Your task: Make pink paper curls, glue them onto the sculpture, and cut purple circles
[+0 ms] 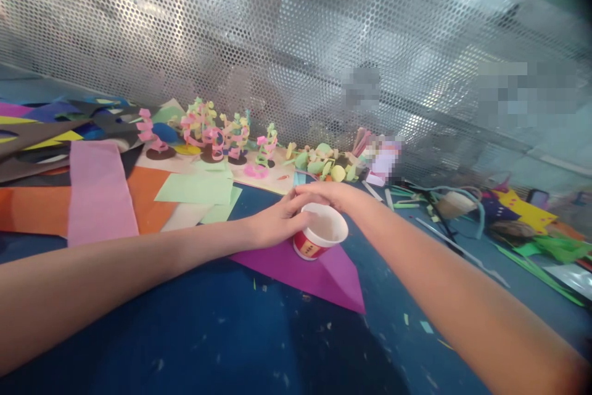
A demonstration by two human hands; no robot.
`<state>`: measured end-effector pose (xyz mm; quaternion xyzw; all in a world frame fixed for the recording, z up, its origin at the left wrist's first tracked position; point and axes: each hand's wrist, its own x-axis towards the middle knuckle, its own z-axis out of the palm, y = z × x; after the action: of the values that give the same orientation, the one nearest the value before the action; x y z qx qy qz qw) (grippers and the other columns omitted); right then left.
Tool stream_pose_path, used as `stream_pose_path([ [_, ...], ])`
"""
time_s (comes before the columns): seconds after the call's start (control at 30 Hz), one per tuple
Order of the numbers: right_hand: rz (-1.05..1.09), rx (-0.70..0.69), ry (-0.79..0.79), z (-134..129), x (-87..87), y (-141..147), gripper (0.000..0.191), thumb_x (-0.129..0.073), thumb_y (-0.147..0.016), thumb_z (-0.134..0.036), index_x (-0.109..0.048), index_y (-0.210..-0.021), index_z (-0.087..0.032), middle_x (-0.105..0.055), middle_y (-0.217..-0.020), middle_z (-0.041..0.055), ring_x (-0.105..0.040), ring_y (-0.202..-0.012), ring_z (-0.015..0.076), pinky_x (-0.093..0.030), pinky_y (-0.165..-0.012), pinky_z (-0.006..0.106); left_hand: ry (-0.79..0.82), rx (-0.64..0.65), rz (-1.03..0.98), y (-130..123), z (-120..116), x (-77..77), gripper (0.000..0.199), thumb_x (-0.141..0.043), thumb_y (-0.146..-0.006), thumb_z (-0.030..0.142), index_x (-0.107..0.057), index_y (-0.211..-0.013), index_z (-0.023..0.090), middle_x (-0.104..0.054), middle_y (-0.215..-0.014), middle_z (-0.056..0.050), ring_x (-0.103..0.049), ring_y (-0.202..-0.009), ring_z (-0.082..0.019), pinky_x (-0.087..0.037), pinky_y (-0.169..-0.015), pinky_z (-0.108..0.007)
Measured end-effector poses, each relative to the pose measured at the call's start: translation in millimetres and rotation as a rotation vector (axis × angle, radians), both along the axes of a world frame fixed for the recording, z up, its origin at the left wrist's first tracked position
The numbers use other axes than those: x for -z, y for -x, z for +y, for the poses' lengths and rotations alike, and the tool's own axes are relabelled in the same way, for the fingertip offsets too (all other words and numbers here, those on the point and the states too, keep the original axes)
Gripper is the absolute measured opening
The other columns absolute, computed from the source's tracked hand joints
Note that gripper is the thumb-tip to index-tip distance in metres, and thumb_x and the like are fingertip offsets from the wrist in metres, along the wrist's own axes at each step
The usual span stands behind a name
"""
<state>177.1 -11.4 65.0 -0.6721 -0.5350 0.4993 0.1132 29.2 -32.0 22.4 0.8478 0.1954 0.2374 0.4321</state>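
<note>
Standing on purple paper (340, 283), cup (319, 240); blue table (222, 327), perforated screen (296, 31) behind.

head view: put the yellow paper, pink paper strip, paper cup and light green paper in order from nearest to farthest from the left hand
From the left hand:
1. paper cup, in its grip
2. light green paper, to its left
3. pink paper strip, farther left
4. yellow paper, far right

Glare upper right, shadow across the blue table (222, 333), edges smeared.
</note>
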Motion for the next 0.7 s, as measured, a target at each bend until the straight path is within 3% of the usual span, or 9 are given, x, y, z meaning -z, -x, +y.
stream_pose_path([
  [0.1, 0.041, 0.023, 0.073, 0.1, -0.1, -2.6, 0.022, -0.043, -0.086, -0.023, -0.063, -0.082, -0.015, -0.066, -0.066, 0.0042, -0.058, -0.055, 0.0146, -0.045, -0.050, 0.025, 0.001, 0.000, 0.003, 0.1, -0.1, 0.4, 0.037, -0.033, -0.089, 0.035, -0.039, -0.126, 0.032, -0.036, -0.135, 0.000, -0.032, -0.126, -0.020, -0.026, -0.106, -0.034],
  [0.33, 0.064, 0.077, 0.067, 3.8, 4.8, -7.3, 0.018, -0.049, -0.086, -0.026, -0.062, -0.083, -0.014, -0.065, -0.067, 0.0035, -0.058, -0.057, 0.0127, -0.047, -0.055, 0.023, 0.009, 0.006, 0.003, 0.9, -0.6, 1.0, 0.038, -0.031, -0.090, 0.041, -0.038, -0.127, 0.034, -0.037, -0.136, 0.000, -0.032, -0.127, -0.020, -0.026, -0.106, -0.035],
  [0.5, 0.058, 0.068, 0.072, 5.3, 5.3, -7.5, 0.023, -0.045, -0.090, -0.030, -0.060, -0.091, -0.012, -0.064, -0.073, 0.0018, -0.058, -0.058, 0.0100, -0.048, -0.057, 0.025, 0.001, -0.005, 0.014, 1.4, -1.2, -0.6, 0.040, -0.032, -0.090, 0.041, -0.037, -0.128, 0.032, -0.036, -0.137, -0.001, -0.031, -0.128, -0.021, -0.025, -0.106, -0.034],
  [0.7, -0.014, 0.046, 0.083, 3.6, -0.9, -1.7, 0.023, -0.045, -0.091, -0.029, -0.060, -0.090, -0.013, -0.060, -0.067, -0.0005, -0.054, -0.054, 0.0092, -0.048, -0.057, 0.026, -0.002, -0.007, 0.027, 2.5, -1.7, -1.9, 0.040, -0.031, -0.089, 0.039, -0.037, -0.128, 0.033, -0.036, -0.138, 0.001, -0.031, -0.128, -0.021, -0.026, -0.106, -0.034],
])
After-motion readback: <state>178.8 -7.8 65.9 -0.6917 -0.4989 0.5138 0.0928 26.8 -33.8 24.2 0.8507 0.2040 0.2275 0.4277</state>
